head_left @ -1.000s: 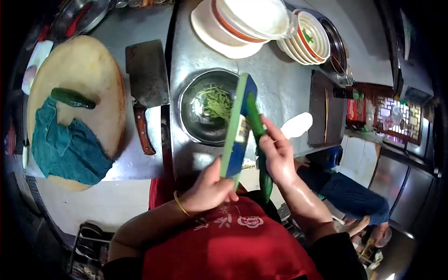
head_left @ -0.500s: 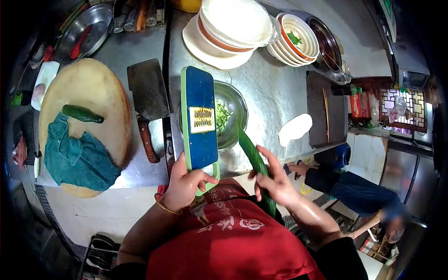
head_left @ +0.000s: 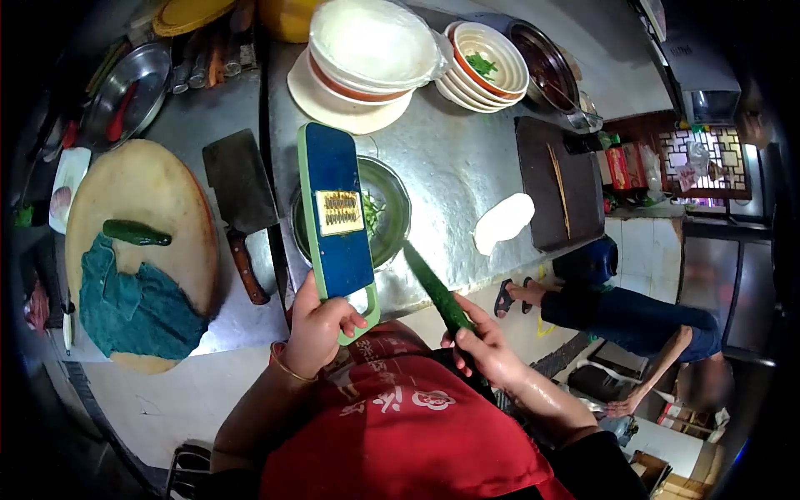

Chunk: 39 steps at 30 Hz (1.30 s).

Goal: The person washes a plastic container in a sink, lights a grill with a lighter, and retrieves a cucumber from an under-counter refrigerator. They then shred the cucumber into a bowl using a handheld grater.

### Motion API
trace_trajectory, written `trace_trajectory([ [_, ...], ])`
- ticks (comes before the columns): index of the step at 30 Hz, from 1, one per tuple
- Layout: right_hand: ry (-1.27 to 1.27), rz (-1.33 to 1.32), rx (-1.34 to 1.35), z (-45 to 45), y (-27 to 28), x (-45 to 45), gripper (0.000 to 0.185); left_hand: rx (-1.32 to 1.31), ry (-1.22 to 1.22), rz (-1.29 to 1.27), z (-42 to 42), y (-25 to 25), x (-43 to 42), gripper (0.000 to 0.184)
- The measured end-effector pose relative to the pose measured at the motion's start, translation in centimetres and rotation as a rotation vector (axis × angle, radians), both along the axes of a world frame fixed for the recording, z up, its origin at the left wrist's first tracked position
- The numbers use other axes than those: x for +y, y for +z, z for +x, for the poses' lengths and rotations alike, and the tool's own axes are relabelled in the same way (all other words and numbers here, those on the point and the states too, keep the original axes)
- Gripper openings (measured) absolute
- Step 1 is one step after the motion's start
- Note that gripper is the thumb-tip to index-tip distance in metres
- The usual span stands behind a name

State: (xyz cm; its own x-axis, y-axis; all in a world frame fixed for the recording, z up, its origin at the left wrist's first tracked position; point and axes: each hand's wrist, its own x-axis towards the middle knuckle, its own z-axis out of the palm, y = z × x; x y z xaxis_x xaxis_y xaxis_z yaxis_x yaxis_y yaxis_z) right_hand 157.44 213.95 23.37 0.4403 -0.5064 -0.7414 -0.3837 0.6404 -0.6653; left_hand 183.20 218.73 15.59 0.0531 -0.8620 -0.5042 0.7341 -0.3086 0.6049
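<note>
My left hand is closed round the handle end of a grater, which has a blue face, a pale green frame and a shredding plate in the middle. It stands tilted over a metal bowl with green shreds inside, and hides part of that bowl. A long cucumber is gripped in my right hand, its cut tip pointing toward the bowl and apart from the grater. The cucumber's lower end is hidden by my fingers and the apron.
On the left, a round cutting board bears a cucumber piece and a green cloth. A cleaver lies beside it. Stacked bowls, a white plate pile and a dark tray stand behind. Another person is at right.
The view has shifted, so the counter things appear further left. Both hands keep their holds; the cucumber's tip still points at the bowl. The other person's arm now reaches down more visibly.
</note>
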Motion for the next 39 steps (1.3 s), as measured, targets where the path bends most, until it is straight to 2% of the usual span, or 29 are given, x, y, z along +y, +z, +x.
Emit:
trace_trajectory([
  [1,0.055,-0.112,0.031,0.9,1.0,0.2,0.068,-0.011,0.000,0.007,0.2,-0.1,-0.2,0.047],
  [3,0.065,-0.257,-0.084,2.4,2.4,0.0,0.069,-0.029,-0.016,0.023,0.4,-0.3,-0.5,0.045],
  [6,0.440,-0.530,0.048,2.9,2.8,-0.6,0.068,-0.058,-0.048,0.039,0.3,0.0,-1.0,0.042],
  [8,0.516,-0.416,0.054,3.6,2.6,-0.7,0.066,-0.129,-0.108,0.009,-0.1,-0.5,-0.5,0.042],
  [9,0.401,-0.273,0.127,4.2,2.8,-1.7,0.066,-0.214,-0.176,-0.044,-0.3,-0.8,-0.1,0.044],
  [10,0.288,-0.128,0.202,5.0,3.0,-3.3,0.066,-0.172,-0.222,-0.041,-0.1,-0.3,-0.1,0.045],
  [13,0.253,-0.114,0.142,5.7,3.4,-3.2,0.068,-0.080,-0.219,0.012,1.0,-0.5,0.1,0.048],
  [15,0.625,-0.315,0.030,4.3,3.2,-0.7,0.069,-0.066,-0.162,-0.009,1.9,-1.0,0.0,0.050],
  [17,0.368,-0.173,0.054,4.6,2.6,-1.8,0.072,-0.024,-0.284,-0.083,0.6,-0.7,0.7,0.049],
  [18,0.231,-0.113,0.059,4.7,2.3,-2.4,0.073,0.068,-0.318,-0.041,0.1,-0.2,1.3,0.050],
  [20,0.349,-0.185,0.095,4.6,2.4,-2.2,0.067,0.004,-0.248,-0.049,1.0,-0.8,1.2,0.052],
  [22,0.496,-0.149,-0.031,4.5,2.4,0.0,0.066,-0.004,-0.176,-0.047,2.5,-1.6,0.5,0.053],
  [24,0.336,-0.054,0.041,5.0,3.0,-0.8,0.067,0.014,-0.311,-0.042,1.5,-0.6,0.9,0.052],
  [25,0.172,-0.028,0.097,5.2,3.1,-2.4,0.067,0.023,-0.380,-0.037,1.1,-0.1,1.2,0.051],
  [26,0.070,0.004,-0.006,4.9,2.3,-2.9,0.066,-0.010,-0.379,-0.055,1.0,-0.4,1.2,0.051],
  [27,0.199,0.049,-0.011,4.9,2.5,-2.4,0.066,-0.095,-0.344,-0.045,1.5,-0.9,1.0,0.048],
  [29,0.458,0.151,-0.009,5.1,3.5,-0.2,0.065,-0.069,-0.199,-0.096,2.8,-1.9,0.4,0.043],
  [30,0.366,0.092,0.015,5.2,3.1,-1.1,0.066,-0.153,-0.275,-0.049,2.4,-1.7,0.8,0.039],
  [32,0.189,-0.035,0.058,5.4,2.4,-2.9,0.066,-0.066,-0.361,-0.098,0.8,-0.6,0.9,0.044],
  [33,-0.017,0.002,0.008,5.6,2.3,-3.8,0.067,-0.016,-0.380,-0.100,0.6,-0.2,1.0,0.046],
  [34,0.200,-0.056,0.156,4.9,2.5,-3.3,0.068,-0.013,-0.352,-0.074,0.7,-0.8,1.2,0.050],
  [35,0.465,-0.130,0.116,4.7,2.8,-2.2,0.067,-0.065,-0.294,-0.033,1.6,-1.0,0.8,0.051],
  [37,0.465,0.082,0.061,5.2,3.0,-1.2,0.067,-0.041,-0.218,-0.045,1.2,-2.4,1.0,0.051],
  [38,0.412,-0.063,0.222,5.8,2.6,-2.5,0.067,0.015,-0.277,-0.035,0.5,-1.6,1.1,0.049],
  [39,0.160,-0.051,0.145,5.6,2.0,-3.6,0.066,0.072,-0.331,-0.022,-0.2,-0.7,1.1,0.048],
])
